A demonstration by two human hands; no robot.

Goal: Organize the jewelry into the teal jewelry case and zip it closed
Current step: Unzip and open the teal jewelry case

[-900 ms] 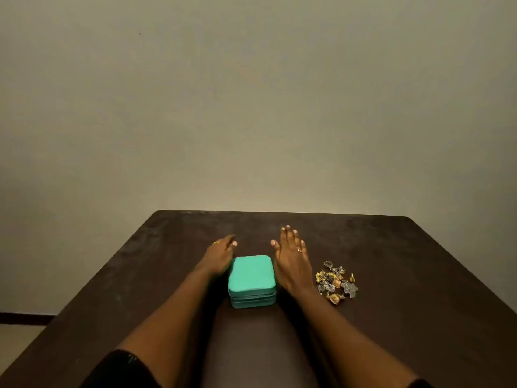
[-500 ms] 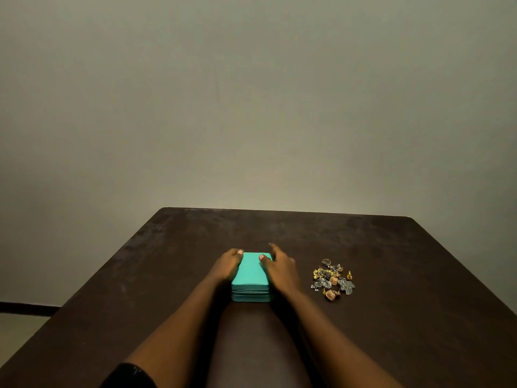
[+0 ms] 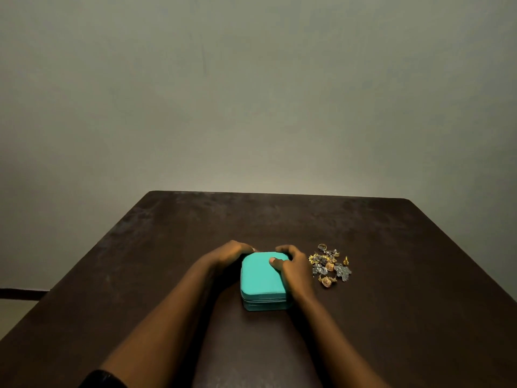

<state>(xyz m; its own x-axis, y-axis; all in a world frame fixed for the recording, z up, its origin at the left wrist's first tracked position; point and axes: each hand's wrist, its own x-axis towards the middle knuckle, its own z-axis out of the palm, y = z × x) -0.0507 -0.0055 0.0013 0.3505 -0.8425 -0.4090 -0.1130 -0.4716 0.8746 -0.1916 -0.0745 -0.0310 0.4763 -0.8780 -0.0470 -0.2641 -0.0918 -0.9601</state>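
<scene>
Teal is the colour of the small, round-cornered case [image 3: 261, 278], which lies flat and closed near the middle of the dark brown surface [image 3: 405, 289], a zip seam running along its near side; its contents cannot be seen. The left hand [image 3: 230, 254] curls its fingers [image 3: 246, 247] round the far left corner, and the right hand [image 3: 296, 271] grips the far right corner with its thumb on the lid. Just right of that hand, loose on the surface, sits the jewelry [image 3: 330, 266], a small heap of gold and silver pieces.
</scene>
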